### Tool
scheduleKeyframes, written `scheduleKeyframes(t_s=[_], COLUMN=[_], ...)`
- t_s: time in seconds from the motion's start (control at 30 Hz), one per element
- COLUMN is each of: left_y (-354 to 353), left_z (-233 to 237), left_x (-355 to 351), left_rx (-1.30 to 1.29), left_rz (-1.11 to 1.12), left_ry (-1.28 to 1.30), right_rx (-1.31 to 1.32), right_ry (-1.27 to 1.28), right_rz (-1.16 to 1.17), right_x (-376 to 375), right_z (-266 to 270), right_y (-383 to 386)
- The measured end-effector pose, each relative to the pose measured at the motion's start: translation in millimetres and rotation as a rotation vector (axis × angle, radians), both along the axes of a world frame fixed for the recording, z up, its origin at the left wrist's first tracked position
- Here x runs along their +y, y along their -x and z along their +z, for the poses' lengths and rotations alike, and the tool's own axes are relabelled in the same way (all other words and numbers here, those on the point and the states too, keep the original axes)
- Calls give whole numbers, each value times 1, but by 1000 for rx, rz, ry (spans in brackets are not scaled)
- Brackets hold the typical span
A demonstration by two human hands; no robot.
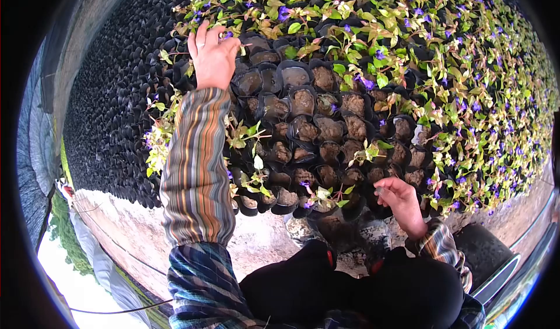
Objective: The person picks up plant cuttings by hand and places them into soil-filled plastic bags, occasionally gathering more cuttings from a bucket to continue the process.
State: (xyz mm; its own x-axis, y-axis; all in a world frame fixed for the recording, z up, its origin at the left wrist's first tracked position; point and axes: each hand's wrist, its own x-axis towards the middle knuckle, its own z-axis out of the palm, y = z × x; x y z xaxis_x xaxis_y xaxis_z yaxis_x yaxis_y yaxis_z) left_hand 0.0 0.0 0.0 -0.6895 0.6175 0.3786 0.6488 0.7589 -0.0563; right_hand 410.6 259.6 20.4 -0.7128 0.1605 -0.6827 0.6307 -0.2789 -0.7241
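Observation:
My left hand [214, 55] reaches to the far edge of the bare-soil pots, its fingers apart. A small purple flower [227, 35] shows between thumb and forefinger; I see no firm hold on it. My right hand [402, 203] is low on the right, just above the near pots, thumb and fingers pinched together. A small greyish bit shows at its fingertips, too small to name. Between the hands stand black plastic grow bags [303, 101] filled with brown soil, most without plants. A few leafy seedlings [326, 198] lie or stand among them near the front edge.
Dense flowering seedlings [461, 107] with purple blooms fill the right and the back. Rows of dark bags [116, 107] stretch away on the left. A black bucket [481, 253] stands at the lower right. Pale ground [134, 230] runs along the bed's front, beside my knees.

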Motion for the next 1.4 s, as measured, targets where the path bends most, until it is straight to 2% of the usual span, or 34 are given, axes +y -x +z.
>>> scheduleKeyframes(t_s=[0.03, 0.27, 0.37, 0.43, 0.5, 0.57, 0.63, 0.7, 0.77, 0.83, 0.9, 0.93, 1.03, 1.07, 1.1, 1.13, 1.2, 1.23, 1.27, 1.3, 1.37, 1.4], left_y=[5, 35, 34, 29, 22, -9, -62, -129, -186, -228, -228, -223, -200, -187, -167, -143, -94, -75, -56, -39, -16, -12], left_z=[2, -19, -37, -37, -35, -19, -5, 1, 7, -17, -30, -25, 5, -4, -3, -8, -16, -14, -17, -29, -38, -33], left_x=[8, 34, 40, 46, 48, 62, 84, 112, 125, 131, 121, 119, 97, 87, 77, 65, 37, 26, 15, 3, -11, -9], left_rx=[66, -3, -17, -68, 36, 164, -262, -781, -861, -722, -816, -881, -1093, -1196, -1316, -1281, -774, -681, -760, -860, -944, -899], left_rz=[16, 22, 7, 57, 50, -151, -403, -658, -753, -601, -634, -626, -331, -284, -144, -43, -145, -83, 49, 63, 217, 208], left_ry=[76, 387, 331, 391, 281, -54, -321, -470, -286, -132, -202, -305, -495, -733, -829, -860, -707, -674, -664, -766, -711, -653], right_rx=[-8, -46, -51, -1, -29, -15, 13, 13, 52, 86, 91, 66, 59, 46, 56, 59, 56, 53, 50, 38, 15, 3], right_ry=[-11, -15, -22, 22, 24, 11, 2, -34, 19, 33, 11, 6, 45, 36, 30, 32, 46, 59, 71, 76, 84, 85], right_rz=[3, -39, -30, -46, -39, -41, -52, 10, 47, 17, 26, 39, -17, 8, 38, 52, 59, 50, 41, 37, 22, 24], right_x=[3, 0, 2, 2, 1, 2, 0, -4, -9, -11, -10, -8, -8, -8, -8, -9, -10, -11, -11, -11, -10, -9], right_z=[3, -6, -3, -8, -5, -3, -7, -7, -3, -3, 1, 3, 3, 5, 2, -1, -3, -3, -3, -3, -2, -4], right_y=[-4, 0, 1, -1, 2, 0, 0, 5, 6, -1, 3, 4, 4, 5, 5, 4, 3, 3, 3, 4, 3, 2])
